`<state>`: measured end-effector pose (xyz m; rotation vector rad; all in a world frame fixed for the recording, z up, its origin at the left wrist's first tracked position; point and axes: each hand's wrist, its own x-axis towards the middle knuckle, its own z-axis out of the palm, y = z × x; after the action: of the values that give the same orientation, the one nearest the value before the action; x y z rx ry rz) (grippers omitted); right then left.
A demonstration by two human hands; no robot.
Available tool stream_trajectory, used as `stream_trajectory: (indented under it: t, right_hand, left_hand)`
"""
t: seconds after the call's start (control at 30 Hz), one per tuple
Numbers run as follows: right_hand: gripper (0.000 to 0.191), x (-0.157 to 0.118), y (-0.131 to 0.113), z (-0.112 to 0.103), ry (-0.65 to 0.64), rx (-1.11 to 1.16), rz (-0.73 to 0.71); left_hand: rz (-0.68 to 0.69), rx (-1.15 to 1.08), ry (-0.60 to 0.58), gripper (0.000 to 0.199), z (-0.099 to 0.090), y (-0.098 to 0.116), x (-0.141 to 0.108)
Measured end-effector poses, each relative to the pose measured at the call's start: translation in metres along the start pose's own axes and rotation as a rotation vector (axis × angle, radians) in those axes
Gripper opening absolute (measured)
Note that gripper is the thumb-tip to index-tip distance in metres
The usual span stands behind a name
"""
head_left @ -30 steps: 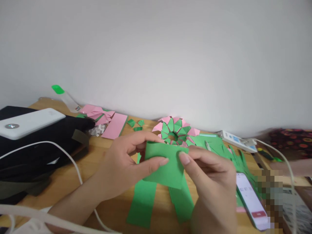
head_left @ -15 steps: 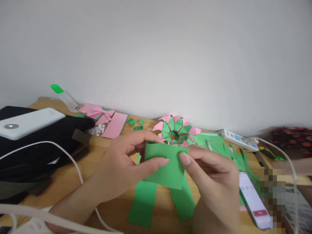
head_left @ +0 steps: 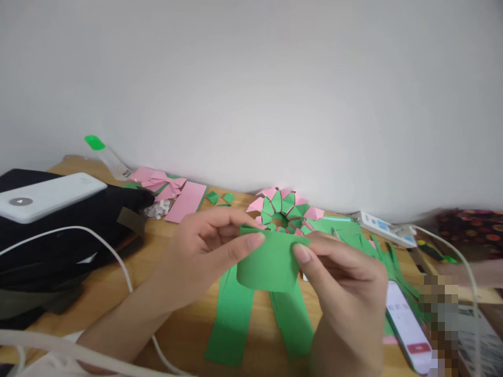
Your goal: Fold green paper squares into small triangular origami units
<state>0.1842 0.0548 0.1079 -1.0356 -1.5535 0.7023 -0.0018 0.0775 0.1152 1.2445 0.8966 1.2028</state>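
Note:
A green paper piece (head_left: pixel 271 264), curved over at its lower edge, is held up between both hands above the table. My left hand (head_left: pixel 214 246) pinches its upper left edge, thumb in front and fingers behind. At the upper right corner, my right hand (head_left: pixel 341 283) grips the same paper between thumb and forefinger. Below it lie two green paper strips, one at left (head_left: pixel 230 330) and one at right (head_left: pixel 293 324). Just behind the hands sits a ring of folded green and pink paper (head_left: pixel 288 204). The fingers behind the paper are partly hidden.
Pink folded pieces (head_left: pixel 157 180) and a pink paper strip (head_left: pixel 187 201) lie at the back left. A white power bank (head_left: pixel 51 196) rests on a black bag (head_left: pixel 98 241). To the right are a phone (head_left: pixel 408 324), a power strip (head_left: pixel 383 228) and green scraps. White cables cross the front left.
The green paper has tipped, its lower edge rising and curling over. My left thumb has slid up from its middle to the upper edge. The right hand keeps its hold.

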Motion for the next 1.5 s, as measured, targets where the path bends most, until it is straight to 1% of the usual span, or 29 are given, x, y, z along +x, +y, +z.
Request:
stream_trajectory:
  t: [0.1,0.23,0.37,0.47,0.53,0.63,0.7,0.8,0.87,0.9,0.97,1.03,1.17,1.23,1.33,1.4,1.5]
  right_hand:
    - [0.019,0.001,0.000,0.001,0.001,-0.014,-0.034]
    - [0.021,0.002,0.002,0.002,0.009,-0.029,-0.089]
    - [0.020,0.003,0.003,0.004,0.050,-0.046,-0.121]
    - [0.020,0.003,0.003,0.004,0.046,-0.056,-0.123]
    - [0.019,0.004,0.002,0.003,0.013,-0.069,-0.124]
    - [0.019,0.007,0.003,0.002,-0.085,-0.109,-0.131]
    - [0.019,0.008,0.004,0.001,-0.108,-0.119,-0.121]
    - [0.016,0.007,0.009,0.001,-0.038,-0.067,-0.050]
    - [0.016,0.005,0.013,0.001,0.049,-0.009,-0.020]
    - [0.016,0.004,0.014,0.001,0.094,0.014,-0.021]
    - [0.016,0.003,0.015,0.000,0.144,0.044,-0.039]
    - [0.016,0.003,0.014,-0.001,0.102,0.034,-0.056]
    - [0.018,0.007,0.007,-0.002,-0.120,-0.077,-0.101]
    - [0.022,0.011,0.004,-0.001,-0.195,-0.118,-0.095]
    - [0.028,0.013,0.004,0.001,-0.236,-0.132,-0.049]
    - [0.028,0.014,0.004,0.002,-0.251,-0.115,-0.021]
    - [0.026,0.013,0.005,0.002,-0.273,-0.086,-0.008]
  left_hand:
    - [-0.012,-0.057,0.024,0.005,0.000,0.001,0.002]
    - [-0.013,-0.050,0.078,0.008,0.002,0.000,0.002]
    - [0.034,-0.034,0.112,0.015,0.002,-0.003,0.002]
    - [0.081,0.008,0.122,0.017,0.001,-0.005,0.003]
    - [0.115,0.087,0.155,0.018,0.000,-0.006,0.004]
    - [0.153,0.195,0.198,0.016,-0.001,-0.008,0.006]
    - [0.131,0.167,0.176,0.010,-0.002,-0.008,0.009]
    - [0.045,0.038,0.032,0.008,-0.003,-0.009,0.012]
    - [0.013,-0.016,-0.019,0.005,-0.003,-0.010,0.013]
    - [0.009,-0.034,-0.008,0.004,-0.003,-0.010,0.013]
    - [0.025,-0.070,0.059,0.006,-0.004,-0.012,0.013]
    - [0.046,-0.098,0.121,0.005,-0.004,-0.012,0.013]
    - [0.057,-0.125,0.192,0.005,-0.004,-0.012,0.012]
    - [0.069,-0.128,0.216,0.004,-0.004,-0.013,0.012]
    - [0.090,-0.097,0.238,0.003,-0.005,-0.014,0.013]
    - [0.096,-0.086,0.231,0.001,-0.006,-0.014,0.013]
    - [0.090,-0.065,0.159,0.003,-0.009,-0.012,0.015]
